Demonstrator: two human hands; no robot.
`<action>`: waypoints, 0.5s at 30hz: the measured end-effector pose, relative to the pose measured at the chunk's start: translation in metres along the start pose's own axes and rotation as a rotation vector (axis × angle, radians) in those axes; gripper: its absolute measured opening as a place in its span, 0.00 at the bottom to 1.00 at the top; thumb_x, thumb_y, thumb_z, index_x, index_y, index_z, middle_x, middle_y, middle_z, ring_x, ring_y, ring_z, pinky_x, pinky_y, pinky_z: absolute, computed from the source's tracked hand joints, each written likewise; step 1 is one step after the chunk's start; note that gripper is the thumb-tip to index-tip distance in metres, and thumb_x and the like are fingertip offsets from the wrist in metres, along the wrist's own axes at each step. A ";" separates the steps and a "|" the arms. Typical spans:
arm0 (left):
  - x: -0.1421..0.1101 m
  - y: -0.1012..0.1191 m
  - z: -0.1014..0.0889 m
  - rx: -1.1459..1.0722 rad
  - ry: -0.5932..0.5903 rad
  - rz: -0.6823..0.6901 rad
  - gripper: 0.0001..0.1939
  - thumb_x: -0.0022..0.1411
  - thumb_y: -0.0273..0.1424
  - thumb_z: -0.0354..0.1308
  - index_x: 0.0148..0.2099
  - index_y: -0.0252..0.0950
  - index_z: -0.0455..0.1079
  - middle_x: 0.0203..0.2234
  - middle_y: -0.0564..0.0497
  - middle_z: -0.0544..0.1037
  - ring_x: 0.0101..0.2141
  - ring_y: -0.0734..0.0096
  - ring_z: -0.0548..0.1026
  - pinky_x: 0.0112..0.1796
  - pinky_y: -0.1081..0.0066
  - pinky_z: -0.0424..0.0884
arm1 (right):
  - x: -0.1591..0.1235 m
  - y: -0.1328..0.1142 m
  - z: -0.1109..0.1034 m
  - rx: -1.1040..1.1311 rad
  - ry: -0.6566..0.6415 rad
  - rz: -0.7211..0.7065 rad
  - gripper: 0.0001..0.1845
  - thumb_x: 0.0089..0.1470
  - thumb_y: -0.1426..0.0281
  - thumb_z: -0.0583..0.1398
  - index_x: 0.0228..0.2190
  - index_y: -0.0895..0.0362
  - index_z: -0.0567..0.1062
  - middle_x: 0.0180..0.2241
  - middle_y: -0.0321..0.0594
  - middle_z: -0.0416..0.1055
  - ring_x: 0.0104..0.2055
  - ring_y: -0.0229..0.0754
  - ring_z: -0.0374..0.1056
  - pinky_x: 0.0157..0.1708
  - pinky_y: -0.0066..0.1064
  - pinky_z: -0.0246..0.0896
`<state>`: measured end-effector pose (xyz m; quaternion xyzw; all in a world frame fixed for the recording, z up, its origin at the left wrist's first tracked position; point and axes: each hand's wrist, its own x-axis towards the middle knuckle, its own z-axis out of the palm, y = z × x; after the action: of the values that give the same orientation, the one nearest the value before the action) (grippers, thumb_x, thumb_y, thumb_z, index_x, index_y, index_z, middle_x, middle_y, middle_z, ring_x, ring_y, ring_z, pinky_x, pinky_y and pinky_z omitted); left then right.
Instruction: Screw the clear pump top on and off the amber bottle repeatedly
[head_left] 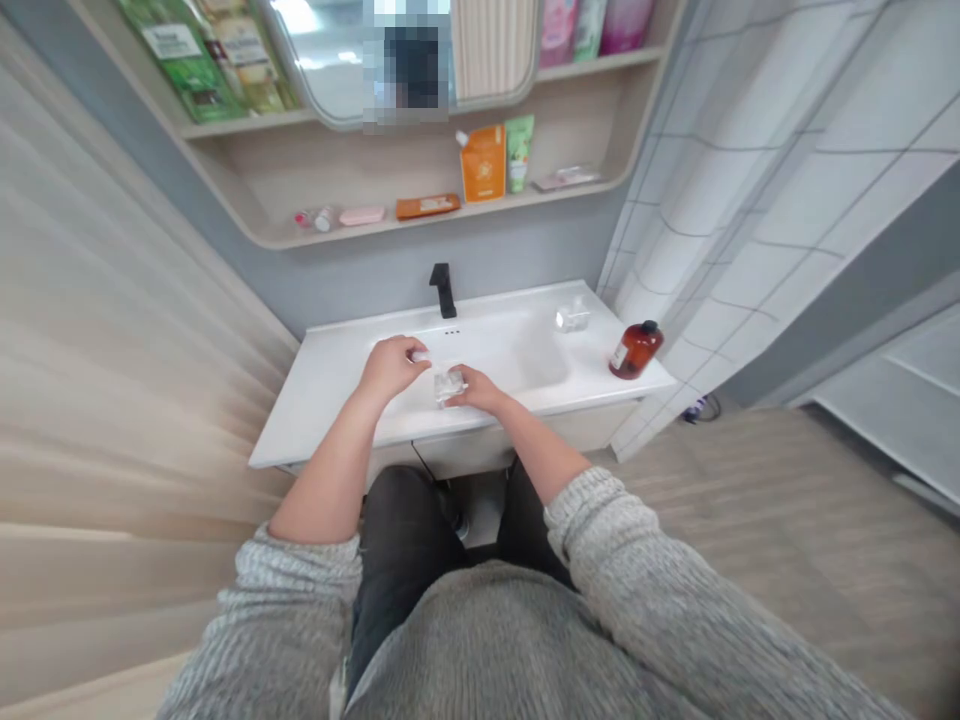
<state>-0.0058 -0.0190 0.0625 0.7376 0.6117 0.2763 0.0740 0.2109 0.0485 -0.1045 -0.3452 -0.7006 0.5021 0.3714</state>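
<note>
A clear square container (450, 386) is held at the front of the white sink basin (529, 355) by the right hand (481, 388), its grip narrow around the container. The left hand (391, 366), just beside, pinches a small pale item (418, 355) in a narrow grip. Both appear kept over the basin, likely to contain drips. A second clear container (572, 318) and an amber bottle (636, 350) stand further right, apparently set aside.

Left hand (390, 365) and right hand (480, 388) over a washbasin (330, 390), faucet (443, 290) behind, bottle (636, 350) right, wall shelf (300, 165) above.
</note>
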 end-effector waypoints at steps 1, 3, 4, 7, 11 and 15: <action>0.000 -0.002 -0.001 -0.004 -0.004 0.003 0.11 0.60 0.32 0.73 0.46 0.39 0.87 0.44 0.45 0.89 0.43 0.55 0.84 0.51 0.60 0.78 | 0.000 0.001 0.000 0.001 0.000 0.004 0.43 0.30 0.58 0.83 0.49 0.51 0.79 0.42 0.34 0.79 0.46 0.49 0.74 0.52 0.39 0.70; -0.002 -0.006 -0.002 -0.030 0.013 -0.003 0.11 0.59 0.33 0.74 0.45 0.40 0.87 0.44 0.46 0.89 0.43 0.56 0.84 0.52 0.60 0.78 | 0.000 0.002 0.000 0.006 0.002 0.014 0.43 0.30 0.59 0.82 0.49 0.51 0.78 0.42 0.34 0.79 0.46 0.49 0.75 0.52 0.39 0.70; -0.004 -0.010 -0.003 -0.054 0.042 -0.019 0.12 0.58 0.34 0.74 0.45 0.40 0.86 0.44 0.46 0.89 0.42 0.57 0.84 0.51 0.60 0.78 | 0.000 0.002 0.000 0.010 0.002 0.019 0.43 0.30 0.59 0.82 0.50 0.51 0.78 0.42 0.34 0.79 0.46 0.49 0.75 0.52 0.39 0.71; -0.016 -0.032 -0.007 -0.174 0.173 -0.136 0.15 0.59 0.38 0.74 0.46 0.39 0.85 0.42 0.47 0.89 0.40 0.59 0.83 0.49 0.61 0.79 | 0.000 0.001 -0.001 0.012 0.002 0.031 0.43 0.30 0.59 0.83 0.50 0.50 0.79 0.43 0.34 0.80 0.47 0.49 0.75 0.52 0.40 0.71; -0.049 -0.094 -0.016 -0.398 0.357 -0.384 0.17 0.57 0.42 0.72 0.45 0.38 0.80 0.33 0.51 0.83 0.36 0.63 0.80 0.45 0.63 0.80 | 0.000 0.000 -0.001 0.018 -0.003 0.041 0.43 0.29 0.59 0.83 0.50 0.51 0.79 0.42 0.34 0.79 0.47 0.50 0.75 0.53 0.41 0.72; -0.095 -0.173 -0.027 -0.318 0.477 -0.644 0.17 0.58 0.41 0.69 0.44 0.38 0.72 0.30 0.55 0.75 0.34 0.64 0.79 0.42 0.62 0.79 | 0.002 0.002 -0.001 0.043 -0.010 0.040 0.43 0.29 0.58 0.83 0.49 0.50 0.78 0.42 0.34 0.79 0.47 0.50 0.75 0.52 0.41 0.72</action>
<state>-0.1774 -0.0736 -0.0226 0.4038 0.7603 0.4930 0.1257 0.2111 0.0507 -0.1055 -0.3486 -0.6844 0.5261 0.3652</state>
